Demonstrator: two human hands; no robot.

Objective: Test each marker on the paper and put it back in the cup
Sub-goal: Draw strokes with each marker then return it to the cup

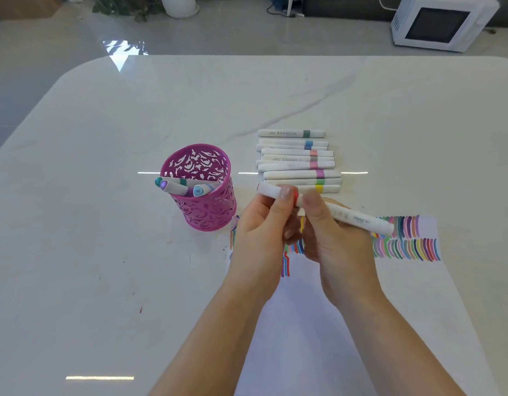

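Observation:
Both hands hold one white marker with a red band [358, 220] level above the paper. My left hand [264, 224] pinches its left cap end, and my right hand [332, 232] grips the barrel right of the red band. The white paper [304, 324] lies beneath, covered along its top with several coloured test strokes. A pink cut-out cup [201, 192] stands to the left and holds three markers [180, 187]. Behind my hands lies a row of several white markers [298, 161] with coloured bands.
The white marble table [104, 224] carries small ink specks near the cup. Beyond the table's far edge a white microwave [441, 22] sits on the floor at the right, and a white plant pot [180, 5] at the left.

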